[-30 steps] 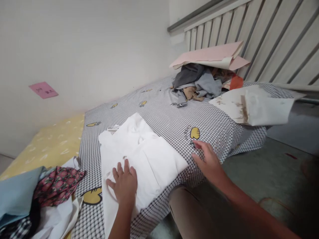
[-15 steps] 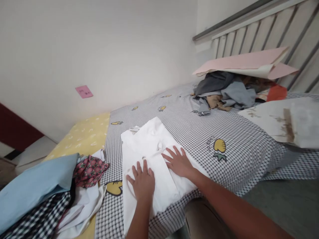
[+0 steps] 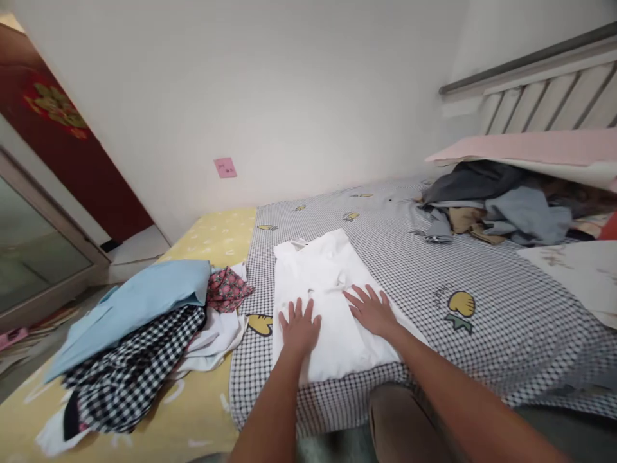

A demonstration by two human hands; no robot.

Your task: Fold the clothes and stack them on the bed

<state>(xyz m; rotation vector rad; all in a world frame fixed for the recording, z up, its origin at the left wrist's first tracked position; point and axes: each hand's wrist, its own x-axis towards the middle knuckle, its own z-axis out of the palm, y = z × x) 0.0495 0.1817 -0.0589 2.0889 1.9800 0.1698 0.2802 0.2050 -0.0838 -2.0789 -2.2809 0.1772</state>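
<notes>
A folded white shirt (image 3: 318,276) lies on the black-and-white checked bed sheet (image 3: 414,270). My left hand (image 3: 299,325) rests flat on the shirt's near left part, fingers spread. My right hand (image 3: 370,310) lies flat on the shirt just to the right of it, fingers also spread. Both hands hold nothing.
A heap of clothes (image 3: 139,321) in light blue, checked, floral and white lies left on the yellow sheet (image 3: 212,238). Grey and tan clothes (image 3: 486,206) are piled at the back right under pink card (image 3: 530,146). White paper (image 3: 578,276) lies at the right. A door stands far left.
My right hand has come from the bed's edge onto the shirt beside my left hand. The view has swung left, bringing the left clothes heap and door into sight.
</notes>
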